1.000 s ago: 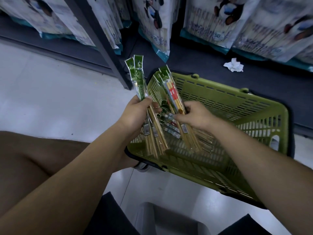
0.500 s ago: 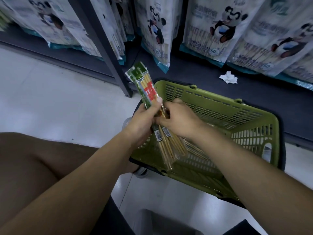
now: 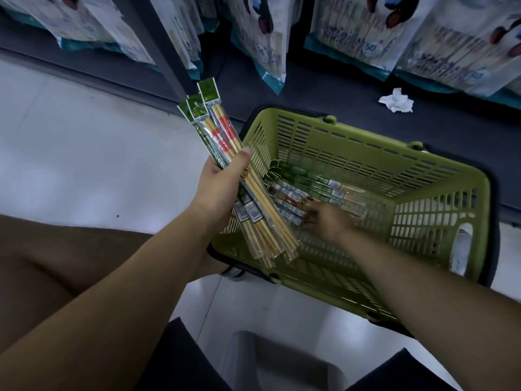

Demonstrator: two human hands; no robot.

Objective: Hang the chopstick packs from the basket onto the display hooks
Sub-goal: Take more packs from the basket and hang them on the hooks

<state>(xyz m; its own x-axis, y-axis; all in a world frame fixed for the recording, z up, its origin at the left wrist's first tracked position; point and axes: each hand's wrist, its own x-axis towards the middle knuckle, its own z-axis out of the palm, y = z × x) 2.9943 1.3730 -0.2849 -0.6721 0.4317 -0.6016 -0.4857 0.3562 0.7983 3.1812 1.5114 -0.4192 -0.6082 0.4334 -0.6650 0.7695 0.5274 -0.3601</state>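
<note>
left grip [image 3: 218, 190] clamped on chopstick packs [image 3: 225, 131]; right grip [image 3: 327, 222] blurred in basket [image 3: 352, 156], state unclear.

Single view: a wide-angle camera worn on the person's head, facing forward and steeply downward. It sits close above the green basket [image 3: 352, 153], which fills the centre-right; pale floor [image 3: 70, 150] lies at left, and the dark bottom shelf [image 3: 324, 88] runs across the top edge.

The left forearm [image 3: 127, 286] and right forearm [image 3: 423, 300] are shown bare down to the left grip [image 3: 217, 190] and the right grip [image 3: 327, 224], the latter blurred. Dark, near-black cloth [image 3: 174, 359] is seen in two parts along the lower edge.
</note>
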